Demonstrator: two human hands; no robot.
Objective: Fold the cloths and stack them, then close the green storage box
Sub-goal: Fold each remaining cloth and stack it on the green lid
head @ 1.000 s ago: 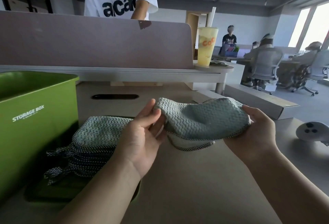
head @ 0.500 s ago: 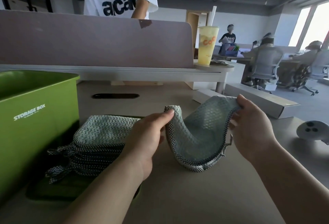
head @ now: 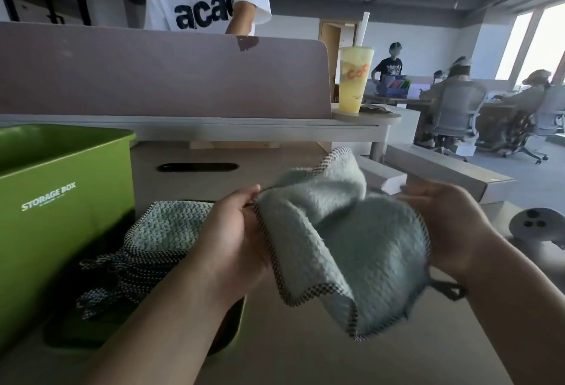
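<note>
A pale green cloth [head: 342, 241] with a checked border hangs half unfolded above the desk between my hands. My left hand [head: 235, 232] pinches its left edge. My right hand [head: 449, 225] holds its right side, with a small loop tag dangling below the wrist. A stack of folded cloths [head: 159, 238] lies left of my left forearm, on what looks like the green lid [head: 73, 338] flat on the desk. The open green storage box [head: 61, 201] stands at the far left.
A desk divider panel [head: 165, 73] runs along the back, with a yellow drink cup [head: 354, 79] at its right end. A person in a white shirt stands behind it. A long cardboard box [head: 443, 173] and a grey round device [head: 538, 222] sit to the right.
The cloth was bunched and folded between my hands; now it is pulled open, its fluffy side facing me, hanging lower and closer to me.
</note>
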